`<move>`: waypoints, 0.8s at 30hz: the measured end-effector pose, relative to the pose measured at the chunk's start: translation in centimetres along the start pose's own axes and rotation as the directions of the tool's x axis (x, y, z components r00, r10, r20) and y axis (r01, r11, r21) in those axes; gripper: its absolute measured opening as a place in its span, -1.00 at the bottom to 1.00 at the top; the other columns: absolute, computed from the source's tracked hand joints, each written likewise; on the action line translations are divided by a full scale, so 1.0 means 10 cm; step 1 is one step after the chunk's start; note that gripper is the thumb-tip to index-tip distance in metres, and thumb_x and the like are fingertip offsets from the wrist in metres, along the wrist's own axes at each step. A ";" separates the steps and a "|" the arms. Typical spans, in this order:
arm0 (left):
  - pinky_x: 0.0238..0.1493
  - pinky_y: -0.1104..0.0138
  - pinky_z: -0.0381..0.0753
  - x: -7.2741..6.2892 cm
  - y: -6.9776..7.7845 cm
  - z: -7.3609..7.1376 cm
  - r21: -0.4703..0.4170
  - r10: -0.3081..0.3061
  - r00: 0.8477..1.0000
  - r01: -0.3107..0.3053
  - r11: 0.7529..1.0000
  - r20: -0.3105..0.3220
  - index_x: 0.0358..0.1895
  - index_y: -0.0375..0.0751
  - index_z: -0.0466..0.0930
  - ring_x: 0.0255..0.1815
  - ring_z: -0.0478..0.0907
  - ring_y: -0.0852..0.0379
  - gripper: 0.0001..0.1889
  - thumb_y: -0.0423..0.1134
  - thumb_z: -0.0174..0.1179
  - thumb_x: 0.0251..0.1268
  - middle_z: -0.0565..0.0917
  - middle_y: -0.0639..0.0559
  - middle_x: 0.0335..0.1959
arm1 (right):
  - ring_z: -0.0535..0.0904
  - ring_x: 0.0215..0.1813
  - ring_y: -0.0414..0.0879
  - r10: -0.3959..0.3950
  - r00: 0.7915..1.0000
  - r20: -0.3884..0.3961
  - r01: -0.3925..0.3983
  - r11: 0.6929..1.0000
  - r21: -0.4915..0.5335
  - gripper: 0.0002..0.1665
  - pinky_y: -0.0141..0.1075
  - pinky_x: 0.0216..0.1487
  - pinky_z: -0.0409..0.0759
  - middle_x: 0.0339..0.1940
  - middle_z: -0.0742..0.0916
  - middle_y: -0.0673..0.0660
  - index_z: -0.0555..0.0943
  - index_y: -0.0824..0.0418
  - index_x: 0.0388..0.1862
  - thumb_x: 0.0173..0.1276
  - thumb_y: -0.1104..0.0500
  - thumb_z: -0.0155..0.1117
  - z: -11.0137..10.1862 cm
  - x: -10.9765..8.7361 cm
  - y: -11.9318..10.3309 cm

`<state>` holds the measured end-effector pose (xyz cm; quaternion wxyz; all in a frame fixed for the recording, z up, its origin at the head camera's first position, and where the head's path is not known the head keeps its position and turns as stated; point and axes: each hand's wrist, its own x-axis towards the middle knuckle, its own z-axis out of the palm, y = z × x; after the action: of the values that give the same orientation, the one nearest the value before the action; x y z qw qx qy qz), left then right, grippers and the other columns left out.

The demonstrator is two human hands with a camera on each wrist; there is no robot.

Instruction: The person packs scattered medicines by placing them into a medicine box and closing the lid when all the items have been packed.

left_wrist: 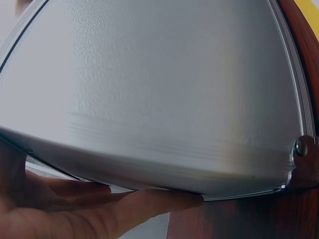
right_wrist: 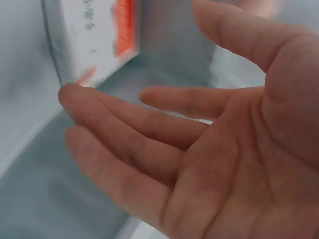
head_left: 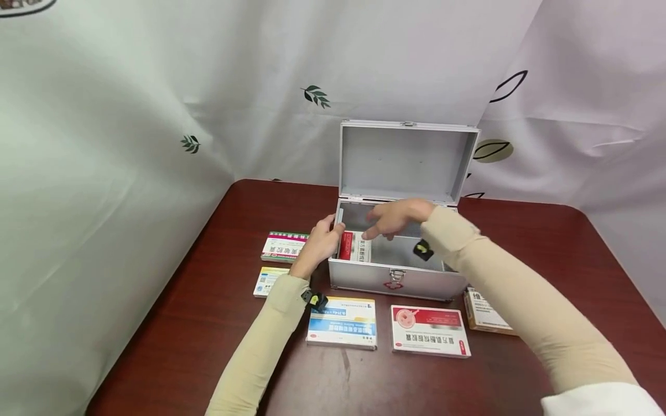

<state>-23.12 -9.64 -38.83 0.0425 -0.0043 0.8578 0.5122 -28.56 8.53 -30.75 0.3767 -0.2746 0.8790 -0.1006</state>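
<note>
A silver metal case (head_left: 364, 275) stands on the table with its lid (head_left: 406, 162) raised. My left hand (head_left: 321, 241) grips the rim of its left wall, which fills most of the left wrist view as a silver panel (left_wrist: 164, 89). Inside, at the left end, is a red-and-white medicine box (head_left: 359, 247); in the right wrist view this box (right_wrist: 94, 40) is blurred. Over the case's interior, my right hand (head_left: 392, 218) has its fingers spread and holds nothing. One fingertip (right_wrist: 75, 94) appears near the box's lower edge; whether they touch, I cannot tell.
Left of the case lie a green-and-magenta medicine box (head_left: 281, 245) and a yellow-and-white one (head_left: 266, 281). In front are a blue-and-white box (head_left: 342, 326) and another red-and-white box (head_left: 430, 332). A brown-edged box (head_left: 486, 312) lies partly under the right forearm. Behind hangs a white curtain (head_left: 260, 86).
</note>
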 end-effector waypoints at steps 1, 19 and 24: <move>0.24 0.05 0.26 0.00 0.00 0.00 0.000 -0.006 1.000 0.006 1.000 -0.003 0.35 -0.26 0.19 0.22 0.33 0.00 -0.48 -0.12 -0.13 0.39 0.41 -0.17 0.21 | 0.53 0.06 0.06 -0.027 0.999 -0.017 0.027 0.999 -0.019 -0.10 0.04 0.22 0.30 0.33 0.35 0.25 0.10 0.22 0.43 0.28 -0.25 0.06 -0.03 -0.10 0.05; 0.27 0.04 0.22 0.01 0.00 -0.01 0.009 -0.006 1.000 0.007 1.000 -0.015 0.35 -0.23 0.18 0.25 0.29 -0.01 -0.47 -0.10 -0.13 0.38 0.37 -0.15 0.25 | 0.33 0.23 0.15 -0.150 0.831 -0.536 0.187 0.982 0.015 -0.01 0.08 0.10 0.37 0.26 0.34 0.24 0.10 0.22 0.40 0.12 -0.11 0.34 0.62 -1.51 1.12; 0.27 0.04 0.21 0.01 0.00 0.01 0.009 -0.008 1.000 0.008 1.000 -0.014 0.35 -0.24 0.18 0.27 0.27 -0.02 -0.47 -0.10 -0.12 0.37 0.36 -0.16 0.26 | 0.17 0.29 0.25 -0.100 0.888 -0.449 0.132 0.990 0.041 0.16 0.23 0.08 0.27 0.30 0.28 0.30 0.07 0.16 0.42 -0.05 -0.22 0.42 1.02 -1.59 1.42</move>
<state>-23.18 -9.53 -38.86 0.0384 -0.0112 0.8603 0.5081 -18.06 29.43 -33.63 0.1682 -0.2830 0.9197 -0.2139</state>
